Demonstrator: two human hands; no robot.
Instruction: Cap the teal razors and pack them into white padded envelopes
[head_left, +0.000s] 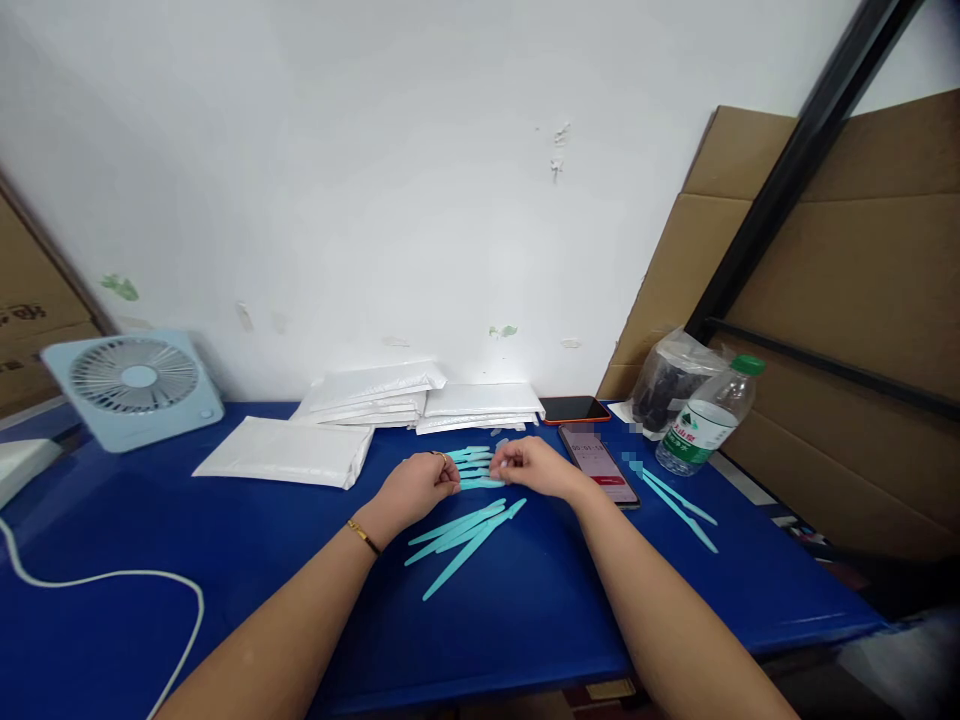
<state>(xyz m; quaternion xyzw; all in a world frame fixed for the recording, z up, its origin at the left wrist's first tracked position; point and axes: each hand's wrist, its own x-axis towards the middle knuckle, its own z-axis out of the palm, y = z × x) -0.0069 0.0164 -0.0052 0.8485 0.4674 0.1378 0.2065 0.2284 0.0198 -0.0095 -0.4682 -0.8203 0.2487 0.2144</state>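
Fingers (450, 474) of the left hand (418, 490) and right hand (534, 467) curl at opposite ends of a row of teal sticks (480, 483) on the table (262, 560); I can't tell whether they grip, tips partly hidden.

One head-worn camera looks forward and down from above and behind the bare left hand (421, 486) and bare right hand (538, 467), across the glossy blue bench (274, 520) to the scuffed white wall (450, 200).

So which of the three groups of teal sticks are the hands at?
The row between the left hand and the right hand. The fanned group lies nearer the camera, the pair right of the phone.
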